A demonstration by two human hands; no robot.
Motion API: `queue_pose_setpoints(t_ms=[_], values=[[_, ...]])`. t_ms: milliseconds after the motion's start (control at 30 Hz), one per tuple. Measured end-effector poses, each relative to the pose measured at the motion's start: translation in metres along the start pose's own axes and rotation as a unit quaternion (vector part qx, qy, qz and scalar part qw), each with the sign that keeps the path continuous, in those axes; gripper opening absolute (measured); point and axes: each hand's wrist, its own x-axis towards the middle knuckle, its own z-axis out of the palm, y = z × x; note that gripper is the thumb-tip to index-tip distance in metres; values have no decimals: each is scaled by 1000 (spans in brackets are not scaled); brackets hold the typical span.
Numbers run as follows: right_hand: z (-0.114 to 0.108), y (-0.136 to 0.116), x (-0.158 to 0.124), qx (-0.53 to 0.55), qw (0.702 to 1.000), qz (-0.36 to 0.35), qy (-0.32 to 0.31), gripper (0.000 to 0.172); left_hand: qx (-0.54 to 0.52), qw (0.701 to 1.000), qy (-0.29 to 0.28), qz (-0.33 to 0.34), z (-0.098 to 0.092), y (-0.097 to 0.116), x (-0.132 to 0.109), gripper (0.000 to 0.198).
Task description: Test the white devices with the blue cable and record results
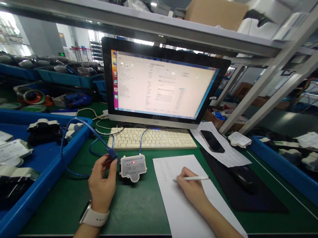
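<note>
My left hand (pixel 102 181) pinches the blue cable plug (pixel 111 153) at the left side of a small white device (pixel 133 167) that lies on the green mat. A red light shows on the device's face. The blue cable (pixel 71 146) loops away to the left. My right hand (pixel 189 185) is closed on a white pen (pixel 192 178), whose tip rests on a white sheet of paper (pixel 189 216). A white watch sits on my left wrist.
A monitor (pixel 163 83) and white keyboard (pixel 150 139) stand behind the device. A phone (pixel 211 141) lies on papers at right, beside a black mouse (pixel 243 178) on its pad. Blue trays (pixel 23 179) with white-and-black devices flank both sides. A metal shelf runs overhead.
</note>
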Motion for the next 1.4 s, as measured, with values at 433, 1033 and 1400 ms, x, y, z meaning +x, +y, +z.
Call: queue_pose_setpoints(t_ms=[433,1033,1400], values=[[-2,-1,0,-21,999,-22,14,20,0,1000,-2,-7,-1,1,0,28],[-3,0,1,-30,998,-49,31,21,-3,1000,-2,-14,-1,3,0,28],[-41,6,28,113,984,137,0,43,100,994,6,34,-5,-9,9,31]])
